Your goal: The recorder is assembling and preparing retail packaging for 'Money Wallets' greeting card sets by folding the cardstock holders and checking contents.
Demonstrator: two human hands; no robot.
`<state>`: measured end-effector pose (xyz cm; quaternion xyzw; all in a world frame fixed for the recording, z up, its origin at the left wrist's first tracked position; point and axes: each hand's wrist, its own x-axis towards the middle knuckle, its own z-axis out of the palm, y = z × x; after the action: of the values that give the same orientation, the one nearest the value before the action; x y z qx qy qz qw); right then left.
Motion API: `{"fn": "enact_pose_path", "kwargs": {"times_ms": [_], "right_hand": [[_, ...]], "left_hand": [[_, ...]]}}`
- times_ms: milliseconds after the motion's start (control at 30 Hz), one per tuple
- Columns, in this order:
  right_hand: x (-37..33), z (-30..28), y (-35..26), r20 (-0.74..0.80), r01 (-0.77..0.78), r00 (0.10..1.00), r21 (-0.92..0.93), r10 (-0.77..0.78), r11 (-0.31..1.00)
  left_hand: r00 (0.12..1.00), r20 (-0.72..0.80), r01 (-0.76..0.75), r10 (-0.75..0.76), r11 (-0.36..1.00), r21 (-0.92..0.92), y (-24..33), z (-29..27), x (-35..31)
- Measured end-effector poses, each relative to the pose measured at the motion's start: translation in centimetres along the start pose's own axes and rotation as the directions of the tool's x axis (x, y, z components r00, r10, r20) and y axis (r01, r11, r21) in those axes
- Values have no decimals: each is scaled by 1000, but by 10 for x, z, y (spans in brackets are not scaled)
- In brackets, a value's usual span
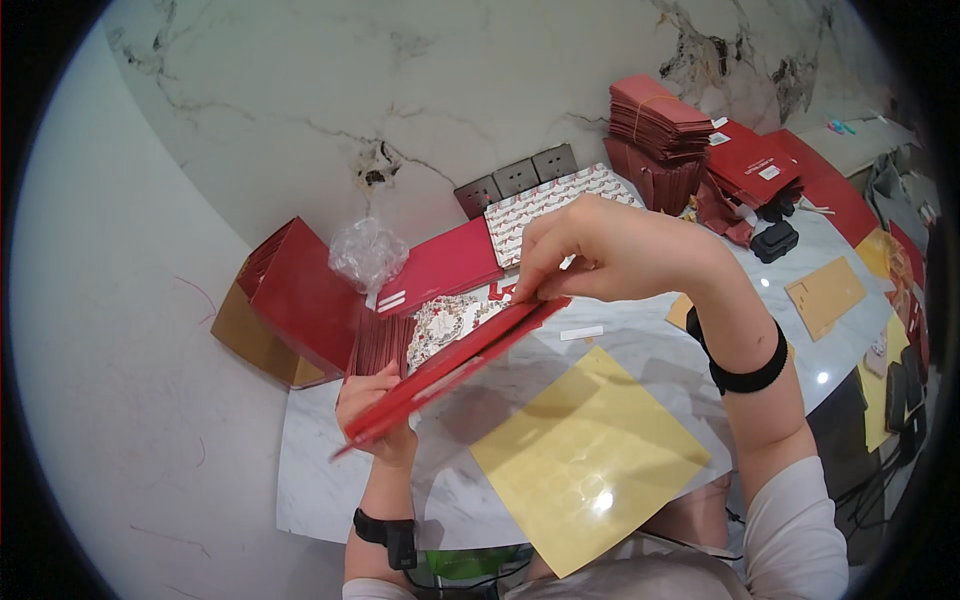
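A flat red paper bag [460,365] is held tilted above the table, its far right end higher and a dark gap showing along its edge. My left hand [378,408] grips its lower left end, the fingers wrapped round it. At the upper right end, my right hand [590,255] pinches the rim between thumb and fingers. Below the bag, a yellow sheet of clear round stickers [590,460] lies on the marble-patterned table [440,500], its near corner sticking out over the edge. A small white strip [582,333] lies beyond the sheet.
At the left stands a cardboard box [250,340] with red paper, near crumpled clear plastic [368,255]. Behind lie a red folder [440,265], a patterned white box [510,215] and wall sockets [515,178]. Banded red bags [660,120] are stacked back right, near a black device [774,242].
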<state>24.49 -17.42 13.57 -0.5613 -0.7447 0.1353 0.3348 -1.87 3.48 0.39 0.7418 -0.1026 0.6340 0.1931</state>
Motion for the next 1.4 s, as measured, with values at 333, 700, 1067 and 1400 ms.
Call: {"fn": "enact_pose_path", "kwargs": {"times_ms": [333,700,1067,1400], "right_hand": [[4,6,0,-98,39,995,235,-16,971],[20,35,-23,-309,269,934,289,-176,919],[23,47,-23,-387,311,901,261,-196,914],[23,49,-29,-443,111,896,192,-15,975]], "left_hand": [[821,-185,463,-541,819,-339,-2,-6,-6],[685,75,591,-725,492,-639,-3,-4,12],[570,158,699,-806,375,-608,-9,-2,1],[592,132,710,-795,437,-552,-11,5,8]]}}
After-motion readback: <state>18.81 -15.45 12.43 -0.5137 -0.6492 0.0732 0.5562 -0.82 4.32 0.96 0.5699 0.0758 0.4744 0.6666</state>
